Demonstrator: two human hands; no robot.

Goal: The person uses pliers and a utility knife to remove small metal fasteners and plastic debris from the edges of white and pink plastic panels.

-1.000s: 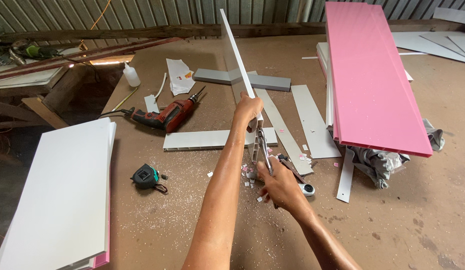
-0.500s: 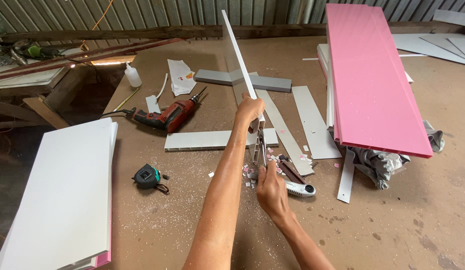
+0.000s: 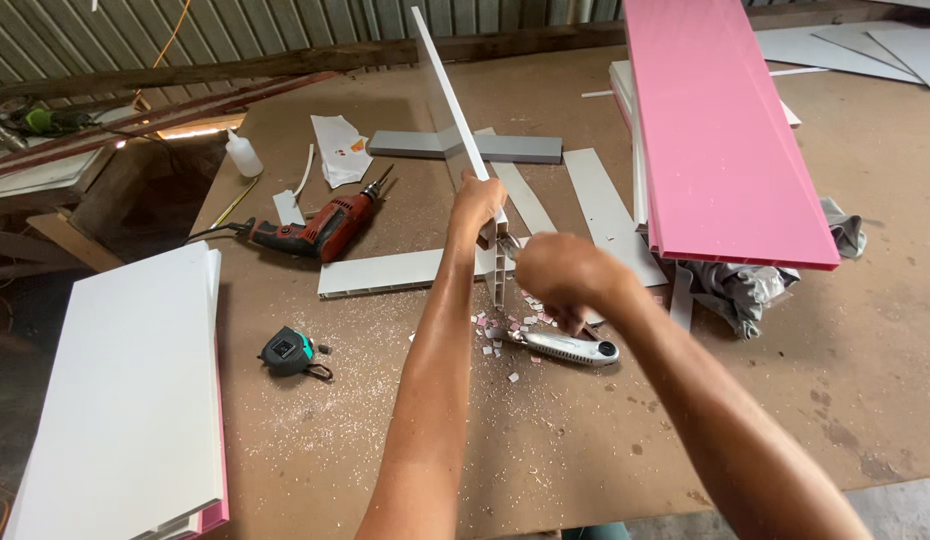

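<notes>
A long white panel strip (image 3: 447, 105) stands on edge, slanting up and away from me, its hollow lower end just above the table. My left hand (image 3: 479, 200) grips it near that lower end. My right hand (image 3: 567, 272) is closed into a fist right beside the end of the strip, with something small and grey poking from it toward the strip's edge; I cannot make out what it is. A silver utility knife (image 3: 567, 348) lies on the table just below my right hand, among small pink and white chips (image 3: 505, 325).
On the brown work table (image 3: 585, 450) lie a red power drill (image 3: 320, 228), a tape measure (image 3: 287, 352), a glue bottle (image 3: 243, 153), flat grey and white panel strips (image 3: 385, 272), a large pink board (image 3: 720, 130) over a crumpled cloth (image 3: 735, 290), and white panels (image 3: 135, 390) at left.
My right hand has risen from beside the utility knife on the table to the lower end of the strip. The knife stays on the table. My left hand keeps its grip.
</notes>
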